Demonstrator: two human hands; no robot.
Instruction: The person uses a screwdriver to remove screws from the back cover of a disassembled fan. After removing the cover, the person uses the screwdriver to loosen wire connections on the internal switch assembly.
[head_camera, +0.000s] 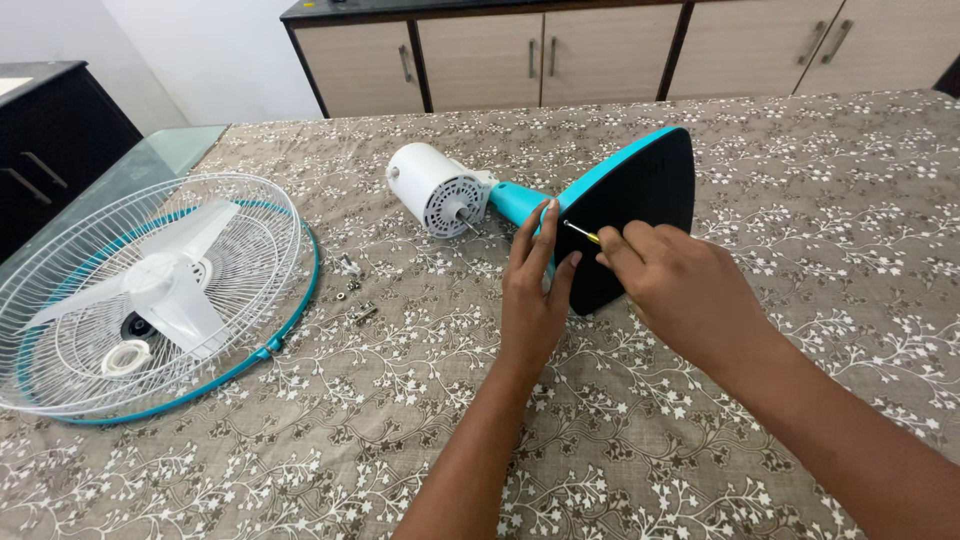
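Tipped on its side on the bench (700, 420), rigid teal fan base (640, 215) probably bottom-heavy and slick, best braced at the rim, left hand (535, 290) open against its edge, right hand (680, 280) pinching a thin screwdriver (582, 232) at the underside.

Left hand (533, 290): forearm reaching up from below, fingers extended upward, thumb spread. Right hand (672, 275): arm entering from lower right, fingertips pinched together, knuckles up.
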